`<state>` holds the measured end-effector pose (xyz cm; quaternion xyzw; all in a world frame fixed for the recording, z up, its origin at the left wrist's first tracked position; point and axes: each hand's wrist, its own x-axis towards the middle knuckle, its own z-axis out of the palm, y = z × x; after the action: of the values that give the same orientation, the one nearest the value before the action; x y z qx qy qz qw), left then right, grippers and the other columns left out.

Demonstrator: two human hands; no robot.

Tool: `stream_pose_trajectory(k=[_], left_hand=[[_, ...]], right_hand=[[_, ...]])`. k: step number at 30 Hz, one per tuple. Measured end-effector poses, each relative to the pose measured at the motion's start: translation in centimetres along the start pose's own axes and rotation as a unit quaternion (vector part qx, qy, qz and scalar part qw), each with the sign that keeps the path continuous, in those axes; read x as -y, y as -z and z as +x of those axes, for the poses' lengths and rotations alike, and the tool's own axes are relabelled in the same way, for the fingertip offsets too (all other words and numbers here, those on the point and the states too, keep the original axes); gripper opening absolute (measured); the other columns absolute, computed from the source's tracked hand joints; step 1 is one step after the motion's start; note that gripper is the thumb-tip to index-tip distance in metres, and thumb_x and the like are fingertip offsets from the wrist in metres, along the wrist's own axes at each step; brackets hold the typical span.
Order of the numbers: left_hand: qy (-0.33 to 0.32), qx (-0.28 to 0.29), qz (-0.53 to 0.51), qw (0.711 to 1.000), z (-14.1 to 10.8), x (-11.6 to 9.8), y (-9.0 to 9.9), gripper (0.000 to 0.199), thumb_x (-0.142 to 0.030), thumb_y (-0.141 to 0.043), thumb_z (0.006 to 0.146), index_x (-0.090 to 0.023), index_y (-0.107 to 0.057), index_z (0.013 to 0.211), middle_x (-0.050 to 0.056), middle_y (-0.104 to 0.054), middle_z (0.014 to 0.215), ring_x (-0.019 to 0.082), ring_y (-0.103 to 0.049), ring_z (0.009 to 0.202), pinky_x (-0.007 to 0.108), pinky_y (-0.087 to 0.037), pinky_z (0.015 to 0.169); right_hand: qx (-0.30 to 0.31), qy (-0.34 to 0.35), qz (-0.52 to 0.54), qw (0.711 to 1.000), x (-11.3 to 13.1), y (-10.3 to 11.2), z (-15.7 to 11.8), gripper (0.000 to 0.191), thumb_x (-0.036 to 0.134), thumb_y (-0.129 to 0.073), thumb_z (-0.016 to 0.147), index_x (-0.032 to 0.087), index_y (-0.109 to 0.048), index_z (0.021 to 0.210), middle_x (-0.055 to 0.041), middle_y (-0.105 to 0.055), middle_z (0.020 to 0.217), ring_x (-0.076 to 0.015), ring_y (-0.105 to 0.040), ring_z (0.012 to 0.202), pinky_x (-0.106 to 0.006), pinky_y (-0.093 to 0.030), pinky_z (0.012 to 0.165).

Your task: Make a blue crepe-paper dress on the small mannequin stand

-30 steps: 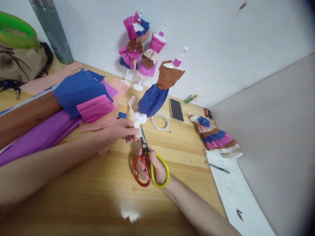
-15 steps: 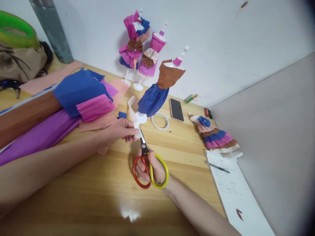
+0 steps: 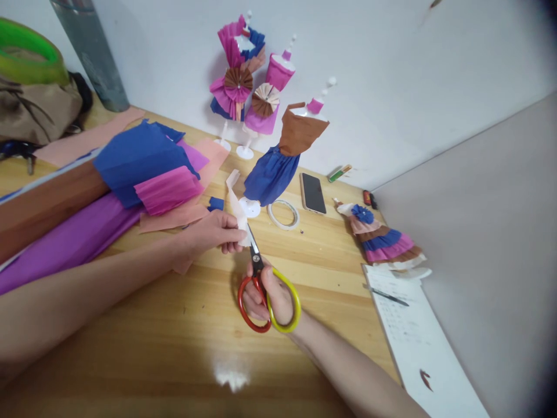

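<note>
Between the thumb and fingers of my left hand [image 3: 220, 230] is a strip of pale crepe paper [image 3: 236, 200], its far end curling up and away over the table. My right hand [image 3: 276, 293] grips scissors [image 3: 256, 259] with one red and one yellow handle loop. The scissor blades point away from me and touch the paper's right edge, close to my left fingertips; the blades look nearly closed. Just beyond stands a mannequin [image 3: 289, 151] in a brown paper top and blue paper skirt, on a white base. A small blue paper piece [image 3: 216, 204] lies near my left hand.
Coloured crepe paper [image 3: 139, 157] is piled at the left, by a bottle [image 3: 93, 58] and a bag [image 3: 39, 107]. Two dressed mannequins [image 3: 237, 81] stand against the wall. A tape roll [image 3: 283, 215], phone [image 3: 313, 193], layered paper dress [image 3: 383, 238] and written sheet [image 3: 404, 313] lie right.
The scissors and my right hand have shifted very slightly to the right, and the handle loops sit a little closer together. My left hand keeps its hold on the paper strip.
</note>
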<state>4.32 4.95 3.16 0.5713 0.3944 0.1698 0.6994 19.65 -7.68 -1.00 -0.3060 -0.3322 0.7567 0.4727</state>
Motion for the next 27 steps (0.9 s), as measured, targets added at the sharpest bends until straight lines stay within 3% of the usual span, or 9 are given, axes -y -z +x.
stream_pose_trajectory(k=[9,17,27], left_hand=[[0.004,0.000,0.011,1.000,-0.3,-0.5,-0.2,0.022,-0.021,-0.064,0.074,-0.013,-0.065,0.053,0.001,-0.062,0.051,0.007,-0.053,0.047,0.018,-0.043,0.050],[-0.003,0.016,0.016,1.000,0.1,0.4,0.1,0.022,-0.024,-0.065,0.075,-0.011,-0.067,0.057,0.003,-0.065,0.054,0.008,-0.055,0.048,0.018,-0.044,0.051],[-0.018,0.017,-0.005,1.000,-0.1,0.4,-0.2,0.024,-0.029,-0.066,0.073,-0.012,-0.065,0.056,0.003,-0.063,0.052,0.008,-0.052,0.046,0.019,-0.042,0.051]], right_hand=[[-0.012,-0.067,0.009,0.998,0.6,0.1,0.0,0.058,0.077,-0.062,0.076,0.023,-0.045,0.090,0.0095,-0.054,0.059,-0.0052,-0.040,0.035,-0.017,-0.032,0.036],[-0.010,-0.031,0.017,0.999,0.4,0.1,0.2,0.053,0.073,-0.062,0.079,0.023,-0.045,0.087,0.0130,-0.044,0.050,-0.0030,-0.026,0.029,-0.015,-0.026,0.031],[-0.013,-0.056,0.010,0.998,0.5,0.2,0.2,0.059,0.077,-0.064,0.074,0.023,-0.047,0.091,0.0113,-0.051,0.053,-0.0040,-0.035,0.031,-0.016,-0.029,0.033]])
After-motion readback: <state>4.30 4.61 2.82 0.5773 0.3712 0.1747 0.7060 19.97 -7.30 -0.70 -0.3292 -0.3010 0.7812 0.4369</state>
